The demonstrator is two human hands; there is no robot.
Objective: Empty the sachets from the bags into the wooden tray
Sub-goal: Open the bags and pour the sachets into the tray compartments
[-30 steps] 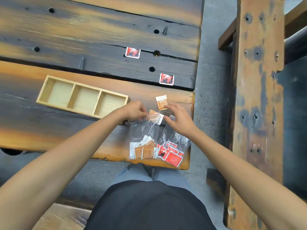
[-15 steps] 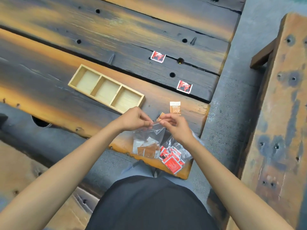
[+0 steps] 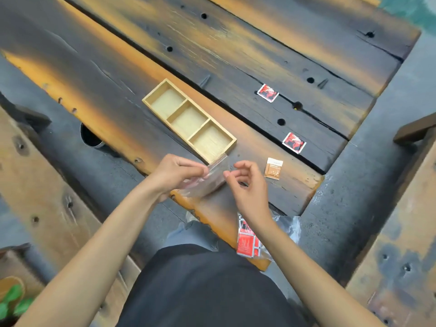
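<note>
The wooden tray [image 3: 177, 109] has three compartments, all bare, and lies at an angle in the middle of the table. My left hand [image 3: 174, 172] holds a clear plastic bag [image 3: 210, 179] just off the tray's near corner. The bag is blurred and I cannot make out what is in it. My right hand [image 3: 247, 185] pinches the bag's right edge with thumb and forefinger. A second clear bag of red sachets [image 3: 246, 243] lies at the table's near edge, partly under my right forearm.
A loose brown sachet [image 3: 273, 168] lies right of my hands. Two loose red sachets [image 3: 267, 93] [image 3: 294, 142] lie farther back on the dark planks. A wooden bench [image 3: 401, 232] runs along the right, another [image 3: 35, 185] along the left.
The bag in my hands has come up off the table and moved towards the tray's near corner, away from the bag of red sachets. The view has swung and the tray sits closer.
</note>
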